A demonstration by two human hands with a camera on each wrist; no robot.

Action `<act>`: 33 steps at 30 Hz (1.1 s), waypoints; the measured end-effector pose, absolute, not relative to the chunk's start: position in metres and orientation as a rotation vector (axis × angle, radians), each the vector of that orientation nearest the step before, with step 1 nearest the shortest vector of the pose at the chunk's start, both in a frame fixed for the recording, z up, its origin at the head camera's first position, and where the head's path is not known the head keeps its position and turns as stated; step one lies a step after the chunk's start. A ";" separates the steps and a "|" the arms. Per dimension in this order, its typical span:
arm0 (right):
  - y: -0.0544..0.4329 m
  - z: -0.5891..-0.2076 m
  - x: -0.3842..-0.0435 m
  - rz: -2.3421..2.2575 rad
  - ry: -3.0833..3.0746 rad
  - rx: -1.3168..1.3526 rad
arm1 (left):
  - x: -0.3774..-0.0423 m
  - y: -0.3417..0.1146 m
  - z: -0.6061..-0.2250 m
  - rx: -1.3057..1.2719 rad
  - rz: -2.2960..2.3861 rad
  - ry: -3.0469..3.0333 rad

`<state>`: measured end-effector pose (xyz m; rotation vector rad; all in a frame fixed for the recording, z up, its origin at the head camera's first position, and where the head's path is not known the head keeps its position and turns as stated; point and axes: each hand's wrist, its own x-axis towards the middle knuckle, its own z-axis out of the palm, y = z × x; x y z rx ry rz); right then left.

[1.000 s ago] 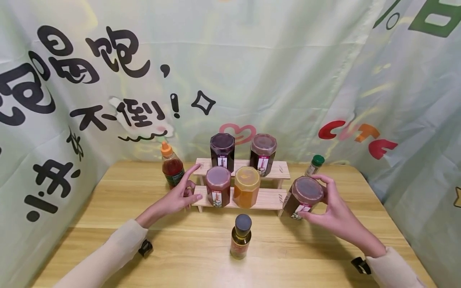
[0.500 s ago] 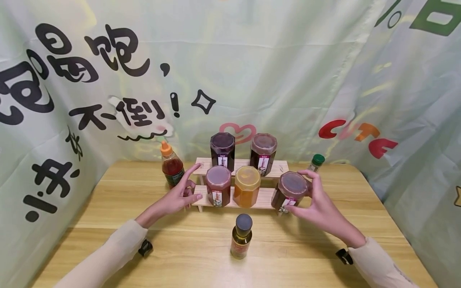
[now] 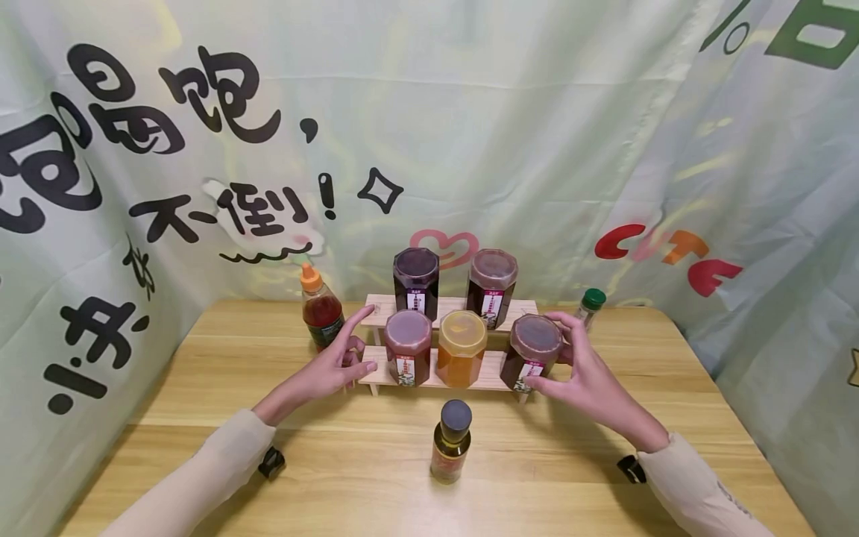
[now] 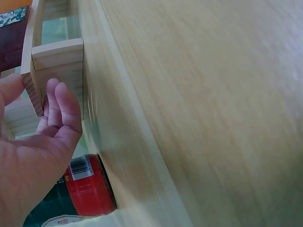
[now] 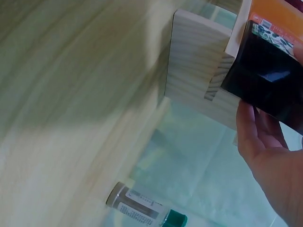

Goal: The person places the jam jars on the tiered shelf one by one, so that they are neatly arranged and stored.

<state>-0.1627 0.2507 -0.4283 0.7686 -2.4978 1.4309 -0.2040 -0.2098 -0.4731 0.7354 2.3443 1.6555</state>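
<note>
My right hand [image 3: 593, 384] grips a dark jam jar [image 3: 533, 350] with a clear faceted lid, thumb on its label and fingers round its far side. The jar stands at the right end of the lower step of a two-tier wooden rack [image 3: 493, 365]. In the right wrist view, its base overlaps the step's end. My left hand [image 3: 332, 367] holds the rack's left end, thumb on the lower step's edge and index finger reaching to the upper step. A reddish jar [image 3: 408, 343] and an amber jar [image 3: 461, 347] share the lower step.
Two dark jars [image 3: 416, 280] stand on the upper step. A sauce bottle with an orange tip [image 3: 322, 313] is left of the rack, a green-capped shaker [image 3: 590, 302] right of it. A black-capped bottle [image 3: 451, 440] stands in front. A printed curtain [image 3: 537, 149] hangs behind.
My right hand has carried the dark jar leftward, from beside the rack's right end onto the lower step next to the amber jar. My left hand has stayed in place.
</note>
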 end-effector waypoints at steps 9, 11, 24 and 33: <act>0.247 -0.429 -0.165 1.497 -2.524 0.733 | -0.204 -0.212 -0.472 0.676 1.650 2.340; 0.245 -0.430 -0.165 1.511 -2.523 0.728 | -0.205 -0.213 -0.472 0.677 1.651 2.338; 0.241 -0.435 -0.170 1.435 -2.544 0.692 | -0.205 -0.214 -0.472 0.674 1.650 2.339; 0.239 -0.438 -0.169 1.331 -2.559 0.687 | -0.204 -0.216 -0.472 0.674 1.650 2.338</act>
